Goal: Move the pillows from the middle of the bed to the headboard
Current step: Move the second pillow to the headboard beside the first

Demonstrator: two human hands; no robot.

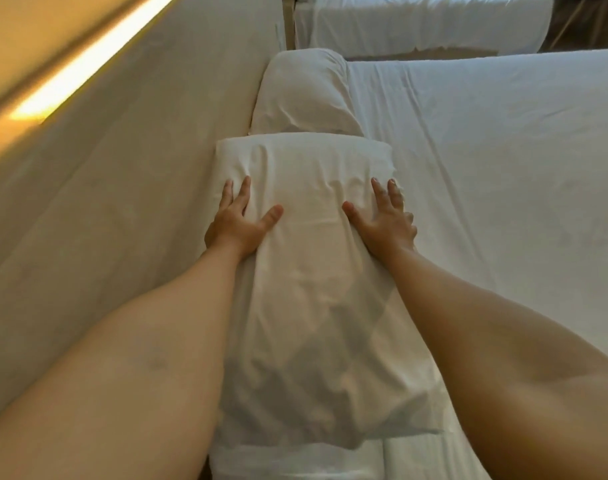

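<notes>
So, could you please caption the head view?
Both hands, left and right, press a white pillow flat beside the headboard.

far pillow (302, 95): near end hidden by near pillow (306, 209); light strip (88, 60): blurred

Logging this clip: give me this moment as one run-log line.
left hand: flat on near pillow | right hand: flat on it | far pillow: at headboard | near pillow: beside headboard

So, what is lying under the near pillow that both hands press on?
Under the near pillow there is the bed sheet, and at its far end it meets the second pillow. The left hand and right hand lie flat on top. Anything beneath it is covered.
</notes>
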